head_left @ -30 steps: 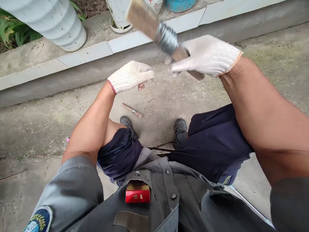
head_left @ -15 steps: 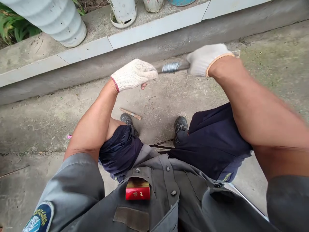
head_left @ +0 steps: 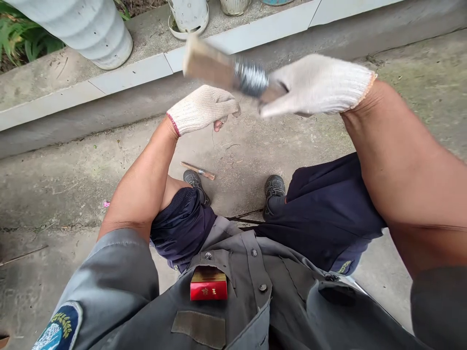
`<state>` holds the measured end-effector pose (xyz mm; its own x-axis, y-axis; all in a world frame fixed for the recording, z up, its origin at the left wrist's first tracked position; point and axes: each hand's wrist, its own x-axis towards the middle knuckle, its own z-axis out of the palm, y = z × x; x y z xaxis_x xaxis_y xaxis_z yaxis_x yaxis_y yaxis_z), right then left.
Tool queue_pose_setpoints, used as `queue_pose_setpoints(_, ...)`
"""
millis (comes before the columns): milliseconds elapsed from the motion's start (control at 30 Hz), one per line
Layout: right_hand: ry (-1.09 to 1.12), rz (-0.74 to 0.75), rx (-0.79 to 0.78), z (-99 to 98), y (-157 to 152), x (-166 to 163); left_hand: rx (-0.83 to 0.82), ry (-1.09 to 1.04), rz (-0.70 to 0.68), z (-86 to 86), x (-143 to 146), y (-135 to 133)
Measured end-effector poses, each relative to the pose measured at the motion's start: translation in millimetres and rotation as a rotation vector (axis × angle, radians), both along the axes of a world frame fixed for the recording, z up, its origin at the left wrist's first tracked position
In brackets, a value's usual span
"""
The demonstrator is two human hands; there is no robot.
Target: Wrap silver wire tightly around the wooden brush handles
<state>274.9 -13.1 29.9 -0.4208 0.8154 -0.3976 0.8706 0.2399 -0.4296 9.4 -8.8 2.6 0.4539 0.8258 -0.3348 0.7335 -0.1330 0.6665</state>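
Note:
My right hand (head_left: 314,85), in a white knitted glove, is closed around one end of a wooden stick (head_left: 209,63). Silvery wire (head_left: 251,78) is wound in a thick band round the stick's middle. The stick is blurred by motion and points left, its far end above my left hand (head_left: 202,111). That hand, gloved too, has its fingers pressed together in a pinch, with a bare fingertip showing below. What it pinches is hidden. A thin dark strand hangs near it. On the concrete lies a smaller stick (head_left: 197,170) with a wire band, beside my shoe.
A low tiled ledge (head_left: 131,73) runs across the front. On it stand a large ribbed white pot (head_left: 98,34), a smaller white pot (head_left: 188,17) in a saucer and others. My shoes (head_left: 274,187) rest on the concrete floor (head_left: 241,155). A red box (head_left: 208,290) sits in my shirt pocket.
My right hand has turned the wire-wound stick, so its free end has swung over to the left and up above my left hand. My left hand has stayed nearly still.

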Motion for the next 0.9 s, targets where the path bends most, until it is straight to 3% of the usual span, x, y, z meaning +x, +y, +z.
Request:
queue_pose_setpoints(100, 0.149, -0.265, 0.125, 7.3, 3.4, 0.0, 0.042, -0.043, -0.033, 2.8, 4.6, -4.5)
queue_pose_setpoints(167, 0.165, -0.318, 0.173, 2.7, 11.3, 4.7, 0.06, -0.057, -0.075, 1.6, 6.8, -6.3)
queue_pose_setpoints(233, 0.025, -0.314, 0.232, -6.4, 23.4, 12.0, 0.075, -0.058, -0.128, -1.5, 7.9, -5.8)
queue_pose_setpoints(367, -0.336, -0.248, 0.313, -22.6, 45.3, 19.6, 0.112, -0.024, -0.197, -6.0, 7.4, 0.2)
queue_pose_setpoints(567, -0.591, 0.018, 0.076, -33.3, 40.7, -1.9, 0.18, -0.022, -0.105, -8.9, 2.8, 10.9)
queue_pose_setpoints(667, -0.538, 0.206, -0.022, -41.1, 30.4, -5.8, 0.235, -0.004, -0.071, -15.1, 0.0, 18.6)
queue_pose_setpoints(767, -0.353, 0.399, -0.131, -42.7, 21.5, 0.5, 0.235, -0.001, -0.061, -22.3, -0.9, 24.8)
queue_pose_setpoints(833, -0.198, 0.419, -0.13, -37.0, 17.8, 5.9, 0.213, -0.011, -0.073, -26.1, 0.6, 26.1)
queue_pose_setpoints(900, -0.098, 0.317, -0.057, -26.5, 16.0, 8.7, 0.161, -0.026, -0.099, -27.9, 4.3, 24.4)
